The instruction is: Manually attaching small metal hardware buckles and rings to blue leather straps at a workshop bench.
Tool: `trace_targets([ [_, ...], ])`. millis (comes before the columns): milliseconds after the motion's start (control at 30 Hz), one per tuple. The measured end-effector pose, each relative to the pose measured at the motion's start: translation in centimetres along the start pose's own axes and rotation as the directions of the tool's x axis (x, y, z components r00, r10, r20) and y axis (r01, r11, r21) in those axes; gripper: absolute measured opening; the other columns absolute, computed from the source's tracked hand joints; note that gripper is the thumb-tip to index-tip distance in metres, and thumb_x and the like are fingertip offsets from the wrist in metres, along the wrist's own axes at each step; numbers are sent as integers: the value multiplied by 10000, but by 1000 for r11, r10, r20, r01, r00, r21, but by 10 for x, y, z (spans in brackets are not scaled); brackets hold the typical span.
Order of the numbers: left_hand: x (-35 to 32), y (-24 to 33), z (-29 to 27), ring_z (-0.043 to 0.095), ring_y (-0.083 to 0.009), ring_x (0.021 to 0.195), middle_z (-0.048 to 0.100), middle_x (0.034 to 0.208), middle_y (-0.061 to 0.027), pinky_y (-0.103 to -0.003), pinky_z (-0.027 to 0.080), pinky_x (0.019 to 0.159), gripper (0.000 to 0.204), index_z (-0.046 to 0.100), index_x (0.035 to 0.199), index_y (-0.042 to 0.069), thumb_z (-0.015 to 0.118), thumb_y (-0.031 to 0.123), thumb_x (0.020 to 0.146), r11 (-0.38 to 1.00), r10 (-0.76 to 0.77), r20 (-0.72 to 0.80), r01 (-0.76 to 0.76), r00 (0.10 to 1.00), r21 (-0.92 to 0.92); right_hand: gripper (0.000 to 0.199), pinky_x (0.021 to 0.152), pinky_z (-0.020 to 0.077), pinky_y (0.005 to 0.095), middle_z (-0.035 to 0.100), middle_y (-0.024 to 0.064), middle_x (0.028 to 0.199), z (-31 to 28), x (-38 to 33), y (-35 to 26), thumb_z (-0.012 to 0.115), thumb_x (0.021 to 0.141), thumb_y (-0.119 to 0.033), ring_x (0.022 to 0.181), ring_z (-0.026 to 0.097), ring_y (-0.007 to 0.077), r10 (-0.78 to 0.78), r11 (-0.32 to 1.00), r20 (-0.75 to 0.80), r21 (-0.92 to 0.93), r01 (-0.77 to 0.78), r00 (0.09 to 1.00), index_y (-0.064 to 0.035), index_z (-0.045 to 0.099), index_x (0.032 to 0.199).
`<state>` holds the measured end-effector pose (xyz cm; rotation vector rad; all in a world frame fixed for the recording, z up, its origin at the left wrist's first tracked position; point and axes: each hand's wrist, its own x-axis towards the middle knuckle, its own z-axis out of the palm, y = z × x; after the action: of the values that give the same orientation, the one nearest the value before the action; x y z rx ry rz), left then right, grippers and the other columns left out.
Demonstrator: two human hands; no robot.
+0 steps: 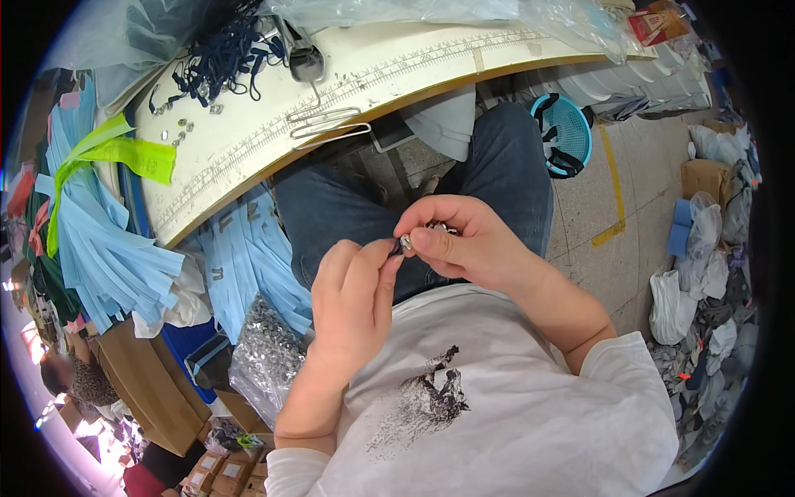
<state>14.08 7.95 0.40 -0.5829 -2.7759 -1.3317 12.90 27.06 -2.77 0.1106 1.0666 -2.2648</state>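
Both of my hands meet over my lap. My left hand point(352, 290) is closed in a pinch on the end of a dark navy cord point(396, 248). Between the thumb and forefinger of my right hand point(476, 244) is a small shiny silver metal fitting point(406, 242), touching the cord's end. More small silver pieces point(443, 227) show inside the curled fingers of my right hand, partly hidden. On the white table ahead lies a tangled pile of navy cords point(224, 62), with a few loose silver fittings point(184, 128) nearer to me.
The white table point(397, 62) has a ruler scale along its edge. A bent metal wire rack point(327, 124) juts past that edge. Light-blue fabric strips point(99, 224) hang at left, above a clear bag of silver pieces point(269, 356). A turquoise basket point(571, 124) stands on the floor.
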Motion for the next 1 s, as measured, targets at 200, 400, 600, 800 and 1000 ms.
trace_targets([
  [200,1,-7,-1,522,-275,673,526,780,-129,-330,418,594,107,614,976,0,602,-16,871,986,90,-19,-87,996,146,243,418,240,163,597,0,850,3,1,-4,582,974,-198,523,346,-8,115,989,29,92,-117,993,-1,600,1115],
  [400,1,-7,1,554,-266,697,581,821,-108,-346,447,619,317,637,1072,-2,685,-28,760,985,130,-116,-114,985,131,219,434,245,175,583,-4,821,5,1,-4,607,957,-221,532,351,15,154,980,56,119,-160,986,-32,590,1067],
  [600,0,-17,3,575,-234,734,597,849,-125,-285,458,629,284,650,1078,-28,636,-92,802,968,245,-127,-234,961,93,249,433,252,164,588,7,850,3,3,0,606,955,-229,549,364,17,178,959,73,213,-189,981,-30,589,1103],
  [800,1,-17,1,593,-244,748,633,904,-138,-290,480,649,296,657,1055,-28,660,-103,769,934,355,-130,-343,926,106,223,446,290,150,582,22,926,2,6,5,597,962,-190,649,422,28,178,888,153,400,-226,972,-15,600,1100],
  [1000,4,-21,5,578,-248,703,620,882,-123,-309,456,597,401,648,1083,-40,663,-105,688,939,341,-163,-330,926,94,231,429,276,144,577,28,911,4,7,5,583,968,-204,622,404,22,186,881,115,419,-217,976,-35,588,1125],
])
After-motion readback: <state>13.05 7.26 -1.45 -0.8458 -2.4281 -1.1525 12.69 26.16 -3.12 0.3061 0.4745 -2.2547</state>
